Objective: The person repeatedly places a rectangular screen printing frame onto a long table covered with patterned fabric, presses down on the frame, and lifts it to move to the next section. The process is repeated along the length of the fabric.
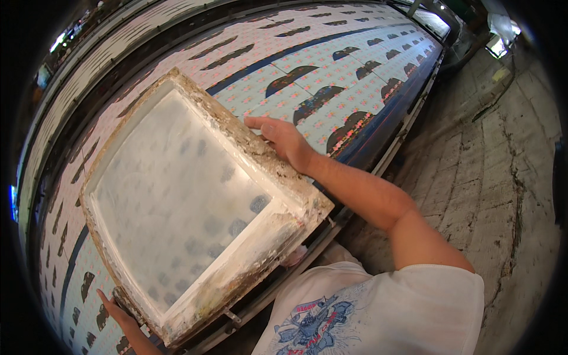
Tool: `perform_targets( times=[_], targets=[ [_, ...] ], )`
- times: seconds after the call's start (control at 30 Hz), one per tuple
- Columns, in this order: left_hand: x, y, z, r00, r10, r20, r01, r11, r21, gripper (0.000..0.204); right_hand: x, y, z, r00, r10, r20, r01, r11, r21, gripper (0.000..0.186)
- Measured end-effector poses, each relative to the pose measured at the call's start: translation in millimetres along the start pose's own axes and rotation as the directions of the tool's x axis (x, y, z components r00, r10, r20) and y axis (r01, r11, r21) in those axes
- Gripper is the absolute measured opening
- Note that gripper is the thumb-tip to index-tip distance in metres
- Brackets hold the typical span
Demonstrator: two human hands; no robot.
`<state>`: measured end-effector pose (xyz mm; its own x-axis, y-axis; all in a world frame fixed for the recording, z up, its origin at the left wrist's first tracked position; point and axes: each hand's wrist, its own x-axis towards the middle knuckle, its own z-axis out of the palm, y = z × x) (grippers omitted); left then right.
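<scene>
A large screen frame [296,189] with crusted, paint-stained edges and pale translucent mesh [171,207] hangs tilted over a long table of printed fabric [266,83]. My right hand [284,142] grips its upper right side, fingers partly hidden at the edge. Low on the opposite side, my left hand [121,313] holds the frame, one finger sticking out and the others mostly hidden. The fabric shows pink and pale blue panels with small floral prints and rows of dark curved shapes.
A metal rail [390,151] with small brackets runs along the table's near edge. On my right is a cracked concrete floor [497,165]. Another long striped surface [83,59] lies beyond the table at the left, and bright openings [497,47] show at the far end.
</scene>
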<state>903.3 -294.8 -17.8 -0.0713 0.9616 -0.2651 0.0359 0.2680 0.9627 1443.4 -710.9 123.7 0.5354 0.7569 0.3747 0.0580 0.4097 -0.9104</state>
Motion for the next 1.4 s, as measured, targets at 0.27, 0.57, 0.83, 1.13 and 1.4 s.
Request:
perform_targets(
  times=[0.27, 0.57, 0.83, 1.13, 1.4],
  targets=[
    [-124, 58, 152, 0.983, 0.058, 0.176, -0.039, 0.994, -0.107, 0.091, 24, -68, -187, 0.993, 0.117, -0.005, -0.118, 0.99, -0.076, 0.065],
    [-322, 101, 338, 0.961, -0.044, 0.274, 0.085, 0.987, -0.139, 0.076, 57, -140, -423, 0.951, 0.283, -0.127, -0.299, 0.944, -0.138, 0.062],
    [-410, 43, 477, 0.979, -0.039, 0.202, 0.081, 0.975, -0.206, 0.07, 54, -162, -588, 0.939, 0.244, -0.243, -0.278, 0.954, -0.116, 0.066],
    [-487, 25, 567, 0.986, -0.043, 0.16, 0.089, 0.954, -0.288, 0.071, 56, -166, -676, 0.941, 0.175, -0.288, -0.208, 0.974, -0.087, 0.067],
    [-476, -22, 584, 0.958, 0.008, 0.285, 0.08, 0.952, -0.296, 0.062, 55, -170, -722, 0.932, 0.195, -0.306, -0.248, 0.958, -0.144, 0.07]
  ],
)
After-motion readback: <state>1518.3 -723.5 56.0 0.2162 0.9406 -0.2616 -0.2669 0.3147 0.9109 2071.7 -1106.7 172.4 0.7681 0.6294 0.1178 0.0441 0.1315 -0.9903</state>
